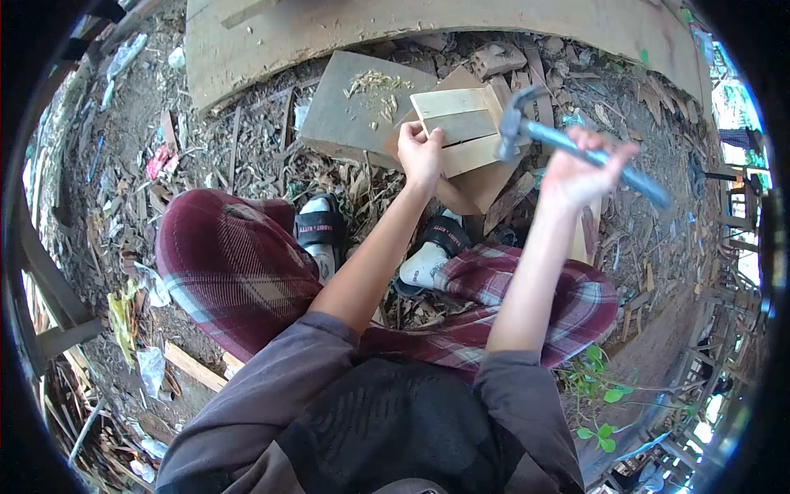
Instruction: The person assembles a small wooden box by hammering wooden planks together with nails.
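My right hand (583, 169) is closed around the blue-grey handle of a claw hammer (568, 142), held up to the right of a small wooden panel. The hammer's metal head is slightly blurred and lies over the panel's right edge in the view. My left hand (421, 152) grips the left edge of the slatted wooden panel (461, 126), thumb on top. That panel is made of several pale slats side by side, with a crosspiece at its right end. Beneath it are brown flat pieces (481, 193) and a grey-brown board (325, 111) bearing wood shavings (374, 82).
A long wide plank (395, 20) curves across the far side. A brick-like block (498, 59) lies behind the panel. Wood scraps, leaves and plastic litter cover the ground. My sandalled feet (321, 226) are close to the board. A leafy plant (607, 393) grows at the right.
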The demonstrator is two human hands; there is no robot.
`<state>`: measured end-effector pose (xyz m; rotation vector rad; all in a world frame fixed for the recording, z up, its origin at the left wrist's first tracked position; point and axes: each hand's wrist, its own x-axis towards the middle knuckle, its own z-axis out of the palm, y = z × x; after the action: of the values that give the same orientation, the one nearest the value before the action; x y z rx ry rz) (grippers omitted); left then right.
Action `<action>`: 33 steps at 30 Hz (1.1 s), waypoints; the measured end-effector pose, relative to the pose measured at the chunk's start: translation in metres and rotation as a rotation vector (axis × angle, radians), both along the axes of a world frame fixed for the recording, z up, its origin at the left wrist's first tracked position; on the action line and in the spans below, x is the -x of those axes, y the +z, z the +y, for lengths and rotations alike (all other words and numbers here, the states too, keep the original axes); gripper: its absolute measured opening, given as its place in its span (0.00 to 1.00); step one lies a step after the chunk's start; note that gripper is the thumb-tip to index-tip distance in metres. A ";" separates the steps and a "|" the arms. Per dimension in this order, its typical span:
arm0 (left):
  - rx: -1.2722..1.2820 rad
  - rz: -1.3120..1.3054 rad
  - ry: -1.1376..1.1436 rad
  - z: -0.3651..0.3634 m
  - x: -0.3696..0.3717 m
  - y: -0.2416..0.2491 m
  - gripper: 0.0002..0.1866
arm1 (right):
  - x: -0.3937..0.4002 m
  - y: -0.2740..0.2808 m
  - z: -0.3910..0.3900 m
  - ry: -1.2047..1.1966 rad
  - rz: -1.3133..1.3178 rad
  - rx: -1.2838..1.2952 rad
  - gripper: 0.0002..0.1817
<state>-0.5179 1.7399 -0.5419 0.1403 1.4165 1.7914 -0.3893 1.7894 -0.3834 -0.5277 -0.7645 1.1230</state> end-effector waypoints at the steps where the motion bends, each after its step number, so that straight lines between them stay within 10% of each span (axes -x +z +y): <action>1: 0.060 0.049 -0.037 -0.002 0.002 -0.001 0.10 | 0.017 -0.011 0.010 0.024 -0.035 -0.021 0.27; 4: 0.066 0.123 -0.033 -0.007 0.003 0.003 0.12 | 0.060 -0.042 0.018 0.024 -0.312 -0.032 0.26; 9: 0.162 0.274 -0.074 -0.010 0.011 0.010 0.14 | 0.018 -0.033 -0.011 -0.066 -1.477 -0.001 0.18; 12: 0.117 0.224 -0.067 -0.008 0.012 0.008 0.13 | -0.017 0.001 -0.021 0.625 -1.258 0.296 0.22; 17: 0.061 0.197 -0.085 -0.012 0.011 0.013 0.11 | -0.023 -0.023 -0.046 1.068 -0.449 0.409 0.34; 30: -0.086 0.224 -0.359 -0.011 0.033 0.012 0.28 | -0.034 -0.020 -0.086 0.661 0.511 1.049 0.15; 33: -0.139 -0.097 -0.535 -0.014 0.051 0.018 0.23 | -0.029 -0.013 -0.116 0.473 -0.545 1.021 0.40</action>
<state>-0.5693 1.7254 -0.5244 0.4542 1.0577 1.4248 -0.3600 1.6732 -0.3965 -1.6180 -0.7521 1.8346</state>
